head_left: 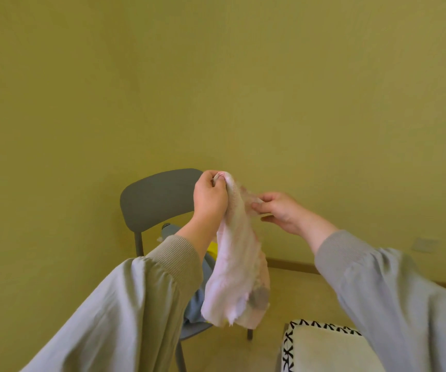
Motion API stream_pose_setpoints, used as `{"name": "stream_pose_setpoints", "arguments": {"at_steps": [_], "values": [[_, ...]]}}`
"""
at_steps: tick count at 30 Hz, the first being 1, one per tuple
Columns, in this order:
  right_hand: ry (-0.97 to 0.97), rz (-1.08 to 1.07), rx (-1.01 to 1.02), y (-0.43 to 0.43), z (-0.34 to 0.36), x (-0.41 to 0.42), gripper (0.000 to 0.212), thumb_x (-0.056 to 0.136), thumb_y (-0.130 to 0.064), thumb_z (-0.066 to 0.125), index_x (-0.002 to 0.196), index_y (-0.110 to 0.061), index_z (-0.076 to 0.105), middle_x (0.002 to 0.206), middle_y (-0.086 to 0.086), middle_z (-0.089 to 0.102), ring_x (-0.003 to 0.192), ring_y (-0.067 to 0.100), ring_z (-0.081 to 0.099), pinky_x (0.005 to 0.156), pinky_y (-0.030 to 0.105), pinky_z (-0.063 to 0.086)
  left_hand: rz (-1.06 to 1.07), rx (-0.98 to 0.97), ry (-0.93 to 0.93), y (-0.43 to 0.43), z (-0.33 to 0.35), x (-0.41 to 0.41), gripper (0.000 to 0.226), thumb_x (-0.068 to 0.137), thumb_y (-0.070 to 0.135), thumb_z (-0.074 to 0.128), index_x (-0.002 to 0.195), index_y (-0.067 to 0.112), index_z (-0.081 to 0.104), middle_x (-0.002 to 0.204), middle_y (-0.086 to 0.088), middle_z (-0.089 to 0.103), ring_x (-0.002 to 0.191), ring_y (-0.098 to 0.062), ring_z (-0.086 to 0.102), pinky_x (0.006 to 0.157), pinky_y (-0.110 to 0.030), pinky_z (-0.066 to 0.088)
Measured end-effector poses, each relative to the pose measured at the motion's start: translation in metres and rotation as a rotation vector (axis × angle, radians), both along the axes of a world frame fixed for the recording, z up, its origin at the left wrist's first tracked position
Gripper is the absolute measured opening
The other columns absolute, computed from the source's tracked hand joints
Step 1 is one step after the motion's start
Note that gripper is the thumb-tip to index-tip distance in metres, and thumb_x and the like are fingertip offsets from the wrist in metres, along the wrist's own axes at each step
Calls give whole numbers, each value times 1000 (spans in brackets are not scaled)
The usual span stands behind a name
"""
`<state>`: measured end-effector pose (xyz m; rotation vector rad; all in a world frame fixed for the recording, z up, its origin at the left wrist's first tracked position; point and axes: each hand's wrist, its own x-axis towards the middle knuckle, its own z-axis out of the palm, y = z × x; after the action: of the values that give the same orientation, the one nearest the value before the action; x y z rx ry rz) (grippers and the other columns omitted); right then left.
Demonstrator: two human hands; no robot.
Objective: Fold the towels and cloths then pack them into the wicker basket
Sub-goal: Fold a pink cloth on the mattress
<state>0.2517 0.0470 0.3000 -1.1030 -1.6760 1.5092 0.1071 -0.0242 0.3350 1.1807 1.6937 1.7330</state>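
Note:
A pale pink cloth (pixel 239 267) with a grey patch near its lower end hangs in the air in front of me. My left hand (pixel 209 196) grips its top corner, fingers curled round the fabric. My right hand (pixel 278 210) pinches another part of the upper edge a little lower and to the right. The cloth droops in a loose bunch between and below my hands. More cloths, blue (pixel 195 307) and yellow (pixel 212 249), lie on the chair seat behind it, mostly hidden by my left sleeve. No wicker basket is in view.
A grey chair (pixel 157 200) stands against the yellow-green wall straight ahead. At the lower right is a cream cushion or seat (pixel 323 347) with black-and-white patterned trim. A wooden skirting board (pixel 289 264) runs along the wall on the right.

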Motion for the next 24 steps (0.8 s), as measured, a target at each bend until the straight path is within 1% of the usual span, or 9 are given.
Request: {"name": "stream_pose_setpoints", "arguments": {"at_steps": [3, 6, 10, 12, 15, 17, 19, 22, 24], "values": [[81, -98, -53, 1, 16, -4, 9, 93, -6, 55, 87, -12, 59, 84, 5, 62, 80, 18, 57, 72, 28, 45, -15, -56, 26, 1, 13, -8, 21, 98, 19, 42, 99, 13, 62, 87, 6, 61, 80, -8, 55, 68, -21, 45], [117, -186, -101, -2, 26, -6, 15, 95, -9, 51, 82, -15, 54, 78, 6, 56, 67, 19, 50, 65, 29, 42, -48, -85, 72, -5, 20, -7, 17, 94, 18, 47, 93, 12, 63, 78, 7, 60, 72, -9, 53, 64, -24, 44], [37, -261, 65, -17, 29, 2, 21, 92, -10, 53, 73, -16, 55, 76, 9, 59, 73, 22, 56, 68, 32, 43, -124, -103, 179, -34, 16, 7, 13, 89, 17, 55, 77, 13, 56, 65, 9, 49, 66, -5, 49, 56, -19, 37], [48, -311, 124, -30, 34, 9, 26, 92, -9, 52, 68, -17, 52, 69, 5, 55, 65, 20, 52, 62, 29, 41, -133, -117, 199, -52, 7, 16, 17, 89, 17, 53, 73, 13, 48, 64, 8, 44, 62, -8, 44, 52, -20, 33], [33, -334, 155, -55, 39, 29, 27, 94, -18, 50, 67, -19, 47, 65, 2, 49, 58, 19, 46, 52, 26, 36, -92, -165, 188, -86, -13, 37, 17, 92, 25, 52, 81, 12, 48, 73, 3, 47, 66, -14, 43, 55, -24, 35], [39, -333, 198, -68, 44, 42, 26, 94, -20, 50, 69, -20, 48, 67, 2, 51, 61, 19, 48, 56, 28, 39, -100, -150, 100, -105, -22, 53, 24, 91, 36, 57, 91, 13, 52, 84, 2, 55, 75, -14, 51, 65, -27, 42], [36, -319, 252, -82, 47, 57, 23, 94, -21, 50, 72, -20, 52, 73, 2, 57, 67, 19, 53, 64, 30, 43, -195, -181, 9, -120, -32, 71, 41, 87, 46, 63, 115, 19, 51, 99, 3, 59, 88, -10, 57, 72, -26, 45], [60, -309, 304, -95, 47, 79, 27, 93, -15, 47, 66, -20, 49, 67, 0, 52, 64, 18, 48, 60, 28, 37, -353, -353, 116, -131, -60, 95, 58, 78, 40, 75, 128, 20, 54, 109, -2, 63, 101, -13, 61, 81, -27, 47], [75, -320, 306, -100, 42, 95, 27, 93, -15, 47, 66, -20, 49, 68, -1, 52, 65, 17, 49, 60, 26, 37, -437, -444, 167, -137, -85, 108, 46, 75, 26, 78, 117, 14, 65, 104, -4, 66, 88, -10, 63, 77, -20, 51]]}}
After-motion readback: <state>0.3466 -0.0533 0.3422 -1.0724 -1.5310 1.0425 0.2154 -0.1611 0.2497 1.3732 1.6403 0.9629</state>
